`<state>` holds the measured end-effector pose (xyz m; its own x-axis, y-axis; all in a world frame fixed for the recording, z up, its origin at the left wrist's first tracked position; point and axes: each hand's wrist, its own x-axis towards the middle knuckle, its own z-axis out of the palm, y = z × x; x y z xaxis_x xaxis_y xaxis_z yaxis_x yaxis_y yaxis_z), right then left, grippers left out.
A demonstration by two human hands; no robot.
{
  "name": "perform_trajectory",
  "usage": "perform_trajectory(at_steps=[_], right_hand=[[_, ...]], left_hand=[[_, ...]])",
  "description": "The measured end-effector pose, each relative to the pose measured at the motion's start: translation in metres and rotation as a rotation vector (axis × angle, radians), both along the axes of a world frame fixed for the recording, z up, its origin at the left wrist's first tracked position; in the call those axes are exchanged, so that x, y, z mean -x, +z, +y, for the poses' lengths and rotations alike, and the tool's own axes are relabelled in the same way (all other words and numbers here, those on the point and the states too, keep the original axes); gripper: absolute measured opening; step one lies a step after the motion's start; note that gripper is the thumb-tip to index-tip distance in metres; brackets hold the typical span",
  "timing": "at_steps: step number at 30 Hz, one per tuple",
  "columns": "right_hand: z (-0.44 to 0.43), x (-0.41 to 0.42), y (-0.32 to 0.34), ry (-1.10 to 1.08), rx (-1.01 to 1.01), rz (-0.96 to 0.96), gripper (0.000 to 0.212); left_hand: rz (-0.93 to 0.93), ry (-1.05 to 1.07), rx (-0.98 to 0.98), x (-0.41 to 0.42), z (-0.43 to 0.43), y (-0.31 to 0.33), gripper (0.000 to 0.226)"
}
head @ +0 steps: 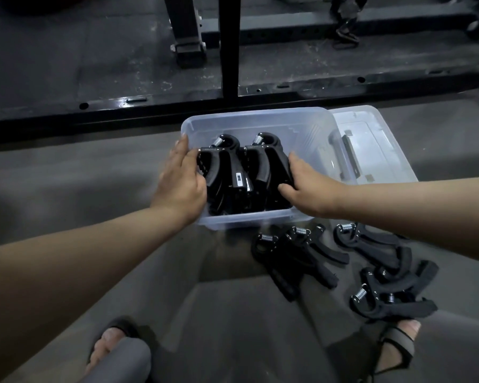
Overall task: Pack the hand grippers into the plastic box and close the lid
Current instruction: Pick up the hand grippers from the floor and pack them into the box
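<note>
Your grey-trousered legs (127, 360) and sandalled feet (396, 346) are sitting nearest the lens, on the dark floor (67, 189).

Both hands are working inside the clear plastic box (260, 117). Your left grip (180, 183) is curling round the outer handle of the left stack of packed black hand grippers (233, 172). Your right grip (304, 186) is pinching the outer handle of the right stack, thumb underneath. Neither is free.

The relation that counts: the packed stacks are standing with coil springs pointing away from you and handles running back toward you. The loose black spring hand grippers (296, 258) are lying on the floor at mixed angles, just outside the box's near wall and off to your right. Your right grip is the nearer one, so I'm judging it takes the next pick, turning each piece spring-end forward to match.

The clear plastic lid (376, 150) is lying flat against the box's far-right side, also on the right grip's side.

Hard to read:
- Your right forearm is covering part of the loose heap.
- Black on dark is blurring the count.
- The lower layers in the box are hidden.
- The lid's left edge is only showing through the box wall.
</note>
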<state>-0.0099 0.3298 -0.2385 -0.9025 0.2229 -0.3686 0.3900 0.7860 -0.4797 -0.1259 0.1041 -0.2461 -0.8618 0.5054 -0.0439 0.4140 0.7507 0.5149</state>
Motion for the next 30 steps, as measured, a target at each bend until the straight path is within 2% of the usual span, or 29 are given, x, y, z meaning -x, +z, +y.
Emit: perform_trajectory(at_steps=[2, 6, 10, 14, 20, 24, 25, 27, 30], right_hand=[[0.000, -0.008, 0.000, -0.002, -0.022, -0.038, 0.063], [-0.003, -0.021, 0.005, -0.009, -0.059, -0.083, 0.071], [-0.005, -0.032, 0.010, -0.018, -0.071, -0.093, 0.067], [-0.005, -0.039, 0.012, -0.053, -0.083, -0.076, 0.045], [-0.013, -0.053, 0.015, -0.038, -0.180, -0.105, 0.070], [-0.014, -0.068, 0.018, 0.029, -0.256, -0.095, 0.041], [-0.015, -0.074, 0.019, 0.066, -0.287, -0.070, 0.040], [-0.018, -0.087, 0.016, 0.134, -0.356, -0.030, 0.052], [-0.018, -0.107, 0.009, 0.193, -0.403, 0.004, 0.064]], left_hand=[[0.006, -0.005, 0.009, 0.000, 0.001, 0.001, 0.053], [0.043, -0.021, 0.045, -0.001, 0.003, 0.003, 0.054], [0.045, -0.045, 0.057, -0.011, 0.004, 0.006, 0.054], [0.118, -0.089, 0.070, -0.021, -0.003, 0.001, 0.052], [0.063, -0.116, 0.165, -0.030, -0.019, 0.001, 0.057], [0.064, -0.148, 0.241, -0.043, -0.028, 0.007, 0.056], [0.061, -0.137, 0.247, -0.047, -0.028, 0.009, 0.055], [0.075, -0.126, 0.269, -0.052, -0.025, 0.013, 0.055], [0.122, -0.236, 0.312, -0.061, -0.017, 0.016, 0.056]])
